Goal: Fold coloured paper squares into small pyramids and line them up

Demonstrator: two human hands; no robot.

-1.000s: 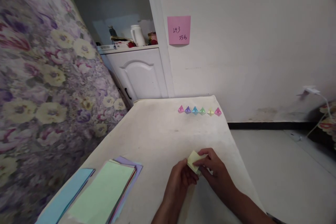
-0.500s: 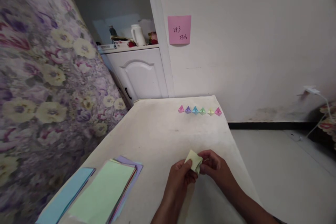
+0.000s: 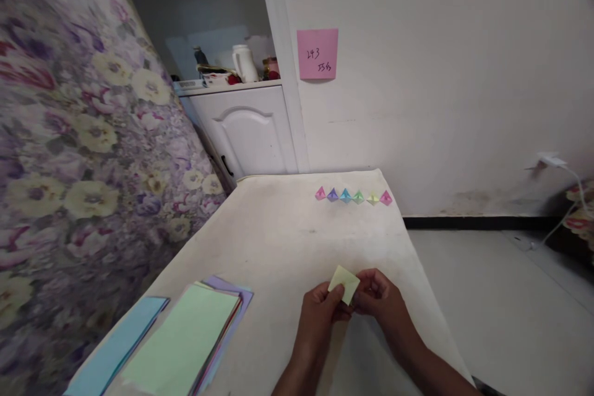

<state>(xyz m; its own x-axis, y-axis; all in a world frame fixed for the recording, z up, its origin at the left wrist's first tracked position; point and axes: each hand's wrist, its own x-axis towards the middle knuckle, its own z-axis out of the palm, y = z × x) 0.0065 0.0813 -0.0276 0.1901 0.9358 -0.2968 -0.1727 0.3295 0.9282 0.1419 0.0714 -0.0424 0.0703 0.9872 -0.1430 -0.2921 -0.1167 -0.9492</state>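
Between my two hands is a small folded piece of pale yellow paper (image 3: 344,283), shaped like a flat square turned on its corner. My left hand (image 3: 321,309) pinches it from the left, thumb on top and fingers beneath. On the other side, my right hand (image 3: 379,294) has thumb and fingers closed at the paper's right edge; the fingertips are partly hidden. Both hands are just over the near part of the table (image 3: 278,247).
Across the table's far end runs a row of several small folded paper shapes (image 3: 345,195) in different colours. A stack of coloured paper (image 3: 185,334) lies at the left, beside blue sheets (image 3: 120,343). A floral curtain (image 3: 93,167) hangs along the left.
The folded yellow paper now looks flatter and more evenly square; its loose right-hand part has been pressed in. Both hands have shifted only slightly.
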